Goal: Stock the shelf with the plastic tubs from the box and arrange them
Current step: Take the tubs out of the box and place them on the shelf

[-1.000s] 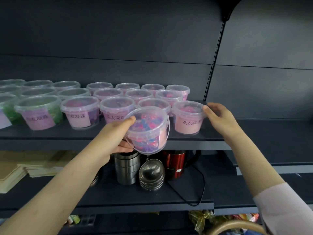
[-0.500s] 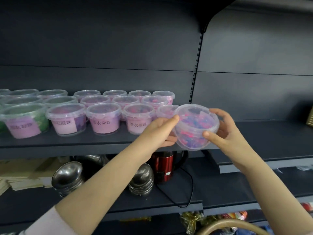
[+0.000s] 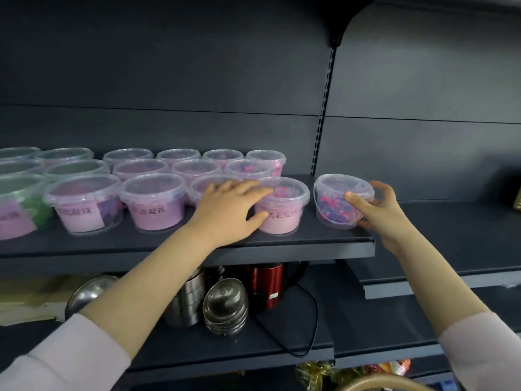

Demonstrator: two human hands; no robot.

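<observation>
A clear plastic tub with pink and blue pods inside stands at the right end of the dark shelf, its label turned away. My right hand grips its right side with thumb and fingers. My left hand lies over the pink-labelled tub beside it, thumb on its front and fingers across its lid. Several more lidded tubs stand in rows to the left, pink ones and green ones.
A slotted upright divides the shelf bays. The shelf to the right is bare. Below stand stacked steel bowls, steel pots, a red kettle with a black cord, and a basket rim at the bottom edge.
The tub went from my left hand, across both hands, down onto the shelf's right end. My left hand let go and moved onto the neighbouring pink tub.
</observation>
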